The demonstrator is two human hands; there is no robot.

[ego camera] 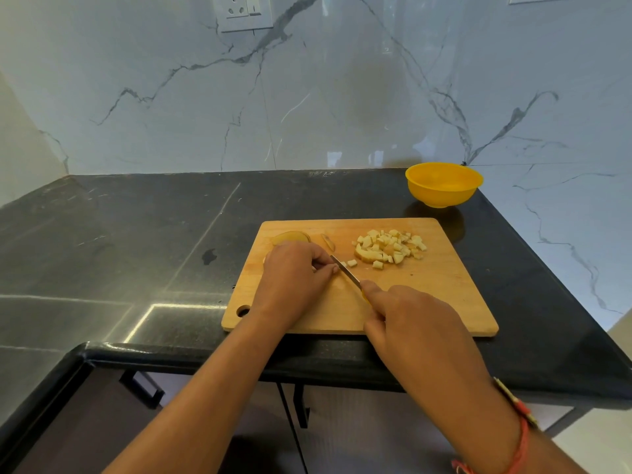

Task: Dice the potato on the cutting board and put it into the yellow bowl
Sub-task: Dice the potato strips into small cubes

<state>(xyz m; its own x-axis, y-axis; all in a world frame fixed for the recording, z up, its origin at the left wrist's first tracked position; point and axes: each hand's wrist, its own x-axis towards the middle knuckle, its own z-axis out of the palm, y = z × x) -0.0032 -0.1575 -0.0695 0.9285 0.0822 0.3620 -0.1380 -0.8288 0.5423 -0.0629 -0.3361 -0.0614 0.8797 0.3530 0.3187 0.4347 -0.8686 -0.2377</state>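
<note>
Thread bands [518, 436] in red and orange are seen around the right wrist at the bottom edge, where both bare forearms are stretched forward over the rounded front lip of a dark stone counter [136, 234]. A wooden cutting board [444, 295] is laid near that lip, its hanging hole at the near left corner.

A knife [345, 271] is gripped by the right hand [410, 319]: the index finger is laid straight along the back of the blade, the other fingers are wrapped round a yellow handle that is almost wholly covered. The blade is angled away to the left, its tip set down on the board.

The left hand [294, 271] is placed just left of the blade with its fingers curled and pressed together, tips bent down beside the steel. A potato piece [265, 259] is held under them; only a pale edge is shown at the hand's left side.

Behind that hand a potato half [290, 237] and a thin slice [328, 241] are laid on the board. A heap of potato dice [390, 249] is gathered to the right of the blade, with one loose cube [352, 263] just beside it.

The yellow bowl [443, 184] is set on the counter beyond the board's far right corner, against a veined marble wall [342, 97]. No contents can be made out in the bowl.
</note>
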